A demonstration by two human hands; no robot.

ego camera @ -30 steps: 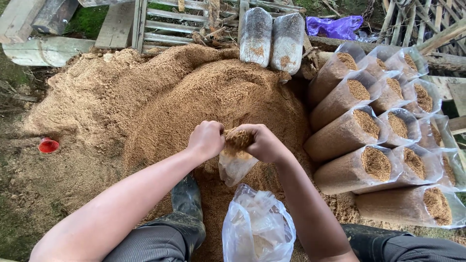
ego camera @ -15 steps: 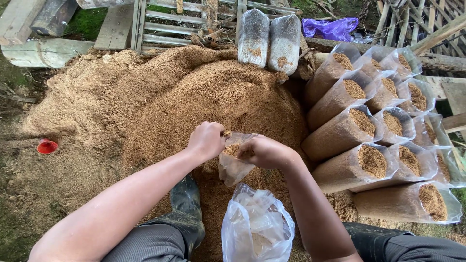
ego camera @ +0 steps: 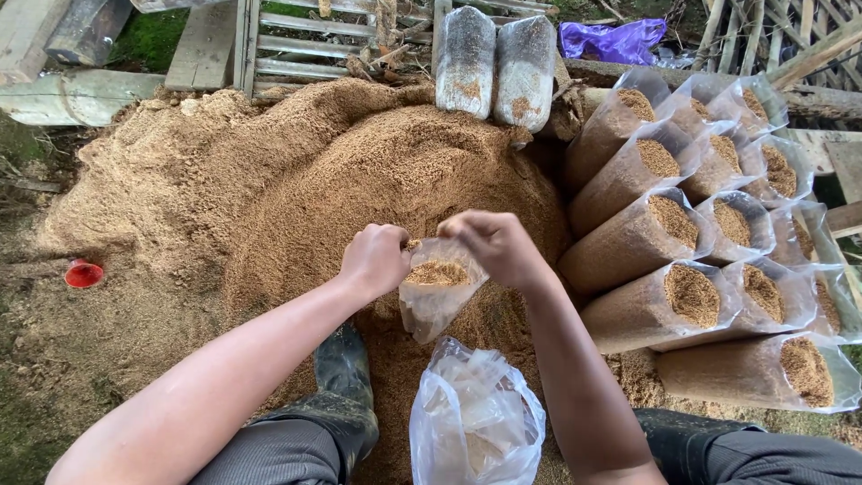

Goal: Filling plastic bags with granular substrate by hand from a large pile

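Observation:
My left hand (ego camera: pixel 375 260) and my right hand (ego camera: pixel 492 246) each pinch one side of the mouth of a small clear plastic bag (ego camera: pixel 437 296). The bag hangs between them, partly filled with brown sawdust. It is held over the near slope of a big sawdust heap (ego camera: pixel 359 171). Below it, between my knees, lies a crumpled bundle of empty clear bags (ego camera: pixel 476 420).
Several filled sawdust bags (ego camera: pixel 664 233) lie stacked on their sides at the right, mouths open. Two grey packed bags (ego camera: pixel 494 58) stand at the back of the heap. A red lid (ego camera: pixel 83 273) lies at the left. My boot (ego camera: pixel 343 368) rests in the sawdust. Planks and a purple sheet (ego camera: pixel 611 40) lie beyond.
My right hand has dropped its handful of sawdust into the bag and moved to grip the bag's rim. The bag now holds more sawdust and is stretched open between both hands.

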